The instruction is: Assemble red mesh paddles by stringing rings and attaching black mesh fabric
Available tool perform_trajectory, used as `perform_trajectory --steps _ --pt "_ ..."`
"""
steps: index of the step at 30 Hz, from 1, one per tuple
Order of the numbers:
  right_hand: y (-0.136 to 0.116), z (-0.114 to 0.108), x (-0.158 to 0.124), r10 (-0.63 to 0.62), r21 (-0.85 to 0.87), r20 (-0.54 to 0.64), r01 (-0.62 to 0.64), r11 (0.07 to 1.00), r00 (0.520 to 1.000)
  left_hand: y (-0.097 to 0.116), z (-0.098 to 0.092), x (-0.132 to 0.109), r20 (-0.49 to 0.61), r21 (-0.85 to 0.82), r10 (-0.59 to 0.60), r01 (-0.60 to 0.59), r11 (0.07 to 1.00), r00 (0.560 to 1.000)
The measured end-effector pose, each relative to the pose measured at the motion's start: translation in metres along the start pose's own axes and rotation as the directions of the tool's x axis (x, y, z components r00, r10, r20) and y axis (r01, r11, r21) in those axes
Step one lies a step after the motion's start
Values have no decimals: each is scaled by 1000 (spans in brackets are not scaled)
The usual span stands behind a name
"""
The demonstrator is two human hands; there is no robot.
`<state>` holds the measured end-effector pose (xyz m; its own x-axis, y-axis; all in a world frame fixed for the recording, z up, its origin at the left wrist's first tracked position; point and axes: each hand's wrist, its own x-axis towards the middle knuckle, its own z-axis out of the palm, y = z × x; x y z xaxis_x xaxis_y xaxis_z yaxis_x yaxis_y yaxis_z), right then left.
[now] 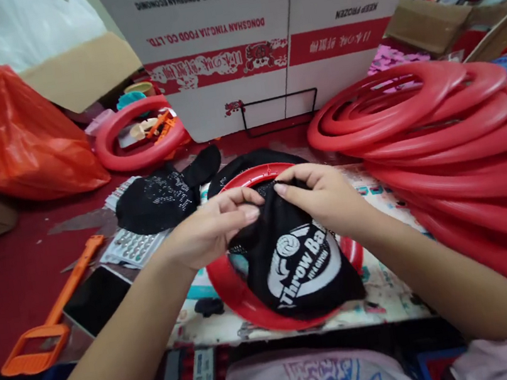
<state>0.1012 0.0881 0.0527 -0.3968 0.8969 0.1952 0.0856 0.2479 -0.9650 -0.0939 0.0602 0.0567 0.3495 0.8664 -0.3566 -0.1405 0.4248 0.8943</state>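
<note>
Both my hands pinch the upper edge of a black fabric cover printed with white "Throw Ball" lettering. My left hand grips it from the left, fingertips closed on the cloth. From the right, my right hand pinches it between thumb and forefinger. Under and around the cloth lies a red plastic ring, flat on the patterned work surface. The cloth hangs over the ring's middle and its near right side. More black fabric lies behind the ring's far edge; whether it joins the held piece, I cannot tell.
Red rings are heaped at the right. Left of my hands lie black mesh fabric, a calculator, a phone and an orange plastic tool. A white carton stands behind; another red ring holds small parts.
</note>
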Motion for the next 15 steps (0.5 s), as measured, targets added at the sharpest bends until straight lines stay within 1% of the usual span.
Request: perform_trajectory --steps 2,3,4,5,6,7,8,9,10,11,12,13,15 --pt "17 5 20 -93 -73 -8 92 993 996 4 -12 13 -121 182 81 -58 981 989" --pt "26 8 29 -157 -146 14 158 977 987 5 -17 19 -177 304 131 -72 950 975" --pt "34 10 36 -214 -233 61 222 947 975 6 -23 25 -236 443 182 -61 894 955" --pt "42 13 42 -251 -315 126 278 908 960 6 -28 29 -293 587 238 -22 809 926" --pt "49 15 46 -264 -383 195 321 866 945 4 -33 33 -337 712 292 39 701 895" --pt "55 18 50 -260 -431 253 349 832 932 2 -38 36 -358 799 341 97 594 869" --pt "59 20 52 -249 -458 288 362 812 925 0 -42 38 -349 854 382 122 506 855" --pt "63 22 54 -237 -472 303 361 805 923 -4 -47 40 -319 885 417 110 453 851" --pt "66 24 55 -224 -483 307 354 801 925 -7 -50 42 -280 898 447 68 435 849" --pt "69 25 55 -211 -503 313 351 790 926 -11 -53 43 -251 899 478 20 437 842" --pt "71 26 56 -199 -527 318 347 776 927 -15 -56 44 -243 894 508 -13 449 826" --pt "72 26 56 -185 -552 323 343 760 928 -18 -57 45 -255 887 527 -22 462 810" --pt "74 26 55 -159 -596 331 337 729 930 -23 -57 47 -300 871 524 6 491 797"
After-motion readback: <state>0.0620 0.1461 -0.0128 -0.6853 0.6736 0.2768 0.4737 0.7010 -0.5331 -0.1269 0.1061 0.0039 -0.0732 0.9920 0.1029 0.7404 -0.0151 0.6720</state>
